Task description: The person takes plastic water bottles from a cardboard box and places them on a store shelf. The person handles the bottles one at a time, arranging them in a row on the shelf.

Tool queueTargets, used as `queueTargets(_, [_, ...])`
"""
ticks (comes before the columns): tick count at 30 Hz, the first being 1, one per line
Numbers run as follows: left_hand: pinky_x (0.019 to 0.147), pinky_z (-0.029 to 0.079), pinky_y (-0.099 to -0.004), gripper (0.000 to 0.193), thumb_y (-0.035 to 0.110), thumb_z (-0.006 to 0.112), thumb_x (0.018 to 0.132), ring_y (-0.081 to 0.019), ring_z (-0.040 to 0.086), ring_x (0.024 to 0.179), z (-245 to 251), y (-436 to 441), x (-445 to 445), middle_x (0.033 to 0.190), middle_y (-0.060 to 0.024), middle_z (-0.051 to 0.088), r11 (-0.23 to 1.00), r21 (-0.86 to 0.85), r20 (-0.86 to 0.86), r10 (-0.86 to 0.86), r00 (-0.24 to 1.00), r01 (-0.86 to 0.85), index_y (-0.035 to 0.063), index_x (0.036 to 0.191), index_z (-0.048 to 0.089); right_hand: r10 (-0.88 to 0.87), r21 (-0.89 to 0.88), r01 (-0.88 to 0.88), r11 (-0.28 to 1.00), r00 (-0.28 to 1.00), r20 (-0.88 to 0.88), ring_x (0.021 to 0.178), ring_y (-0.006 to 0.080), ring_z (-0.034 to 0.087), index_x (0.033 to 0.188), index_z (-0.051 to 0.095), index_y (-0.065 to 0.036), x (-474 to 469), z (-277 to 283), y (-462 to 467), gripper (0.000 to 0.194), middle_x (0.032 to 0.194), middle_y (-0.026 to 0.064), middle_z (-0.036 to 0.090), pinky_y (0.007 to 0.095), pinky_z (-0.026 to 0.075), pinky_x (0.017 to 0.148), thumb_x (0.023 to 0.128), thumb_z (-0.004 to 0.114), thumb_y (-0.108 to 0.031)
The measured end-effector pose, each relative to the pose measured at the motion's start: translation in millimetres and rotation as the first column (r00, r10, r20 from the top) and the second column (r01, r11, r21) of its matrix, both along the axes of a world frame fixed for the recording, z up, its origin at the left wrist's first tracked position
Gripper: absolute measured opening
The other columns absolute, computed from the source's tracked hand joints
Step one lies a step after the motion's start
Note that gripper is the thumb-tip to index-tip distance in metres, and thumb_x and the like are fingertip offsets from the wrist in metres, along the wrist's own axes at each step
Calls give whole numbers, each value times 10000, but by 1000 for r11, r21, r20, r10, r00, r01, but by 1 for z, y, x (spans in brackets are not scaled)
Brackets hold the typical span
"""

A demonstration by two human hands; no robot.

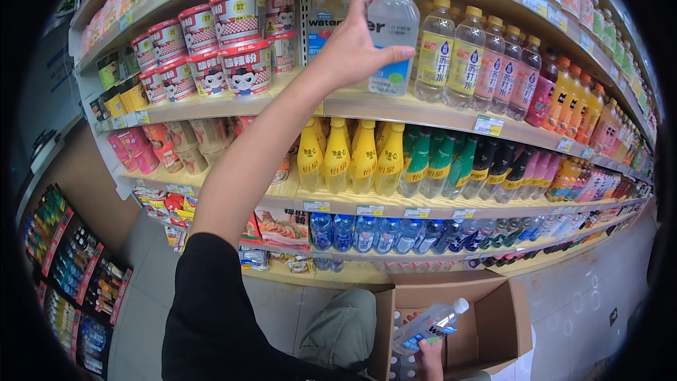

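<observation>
My left hand (365, 45) is wrapped around a clear plastic water bottle (394, 37) with a white cap, upright at the upper shelf, left of a row of yellow-capped bottles (435, 55). Whether its base rests on the shelf I cannot tell. Low in front of me, my right hand (431, 357) grips a second clear water bottle (426, 328), tilted with its white cap to the upper right. This one is over an open cardboard box (500, 323), where several white-capped bottles (404, 362) stand at the left side.
Instant noodle cups (246, 69) are stacked left of the raised arm. Yellow and green bottles (365, 161) line the shelf below, above blue-capped bottles (365, 235). A bent knee (338, 323) is beside the box. Another stocked rack (79, 270) stands at the far left.
</observation>
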State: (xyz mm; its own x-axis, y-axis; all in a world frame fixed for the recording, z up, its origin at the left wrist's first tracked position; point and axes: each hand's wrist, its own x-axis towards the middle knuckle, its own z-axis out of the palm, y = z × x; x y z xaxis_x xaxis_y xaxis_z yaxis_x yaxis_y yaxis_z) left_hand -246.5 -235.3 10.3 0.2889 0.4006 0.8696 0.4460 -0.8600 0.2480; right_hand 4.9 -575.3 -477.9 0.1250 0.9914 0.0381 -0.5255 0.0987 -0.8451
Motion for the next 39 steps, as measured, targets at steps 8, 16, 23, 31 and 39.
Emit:
queueTargets(8, [1096,495,-388,1124,428,924,754,-377,609,1309,13,176,67,1380,-287,623,937,-329,-43,111,993,-119,-129,1509,306,-295,-165,303,939,953,71,1351,335,551,1520,364,-7,35,-120,-49,836,1436,157,548,527,436,1165,863,832,-226])
queueTargets(16, [1105,489,-385,992,442,929,745,-348,600,1322,7,245,81,1439,-250,599,925,-379,-70,-17,997,-10,-41,1484,474,-398,-349,438,828,899,183,1345,328,554,1518,367,-9,54,-182,-88,821,1432,155,550,521,439,1160,868,825,-215])
queueTargets(23, [1187,417,-395,1054,527,892,762,-378,432,1466,9,221,92,1532,-246,505,925,-309,-143,187,972,-223,-47,1519,435,-400,-374,446,813,895,199,1340,323,556,1516,370,-10,61,-188,-88,808,1429,153,551,515,442,1156,873,819,-205])
queueTargets(31, [1264,268,-485,1018,562,622,968,-376,208,1579,11,125,110,1707,-262,139,757,-624,385,84,919,192,-37,1636,141,-373,-350,413,841,911,178,1334,317,559,1514,372,-12,55,-190,-76,793,1426,150,553,508,445,1152,879,812,-194])
queueTargets(39, [1280,237,-508,645,440,284,1156,-287,321,1552,-27,51,120,1647,-191,378,419,-744,374,-386,843,521,-16,1612,265,-362,-322,390,863,921,144,1328,310,562,1512,375,-14,47,-179,-72,779,1422,148,555,501,447,1147,885,805,-184])
